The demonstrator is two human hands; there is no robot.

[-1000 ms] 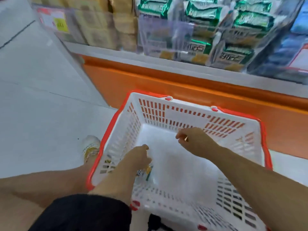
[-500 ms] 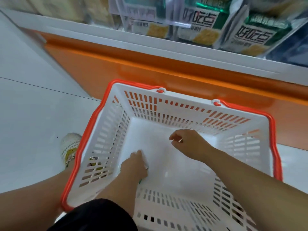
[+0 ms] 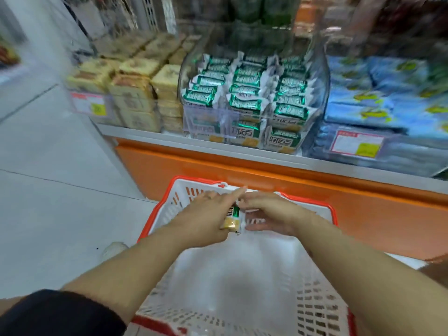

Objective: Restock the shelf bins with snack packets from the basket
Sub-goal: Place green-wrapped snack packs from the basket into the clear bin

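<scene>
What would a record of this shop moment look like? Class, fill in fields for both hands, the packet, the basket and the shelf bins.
Left hand: holds the snack packet over the far end of the basket
Right hand: fingers straight, beside the packet; contact unclear
Snack packet: green and yellow, between the hands
Basket: white, red rim, on the floor below the shelf
Clear bin: stacked with matching green packets
Neighbours: yellowish cakes on its left, blue packets on its right
</scene>
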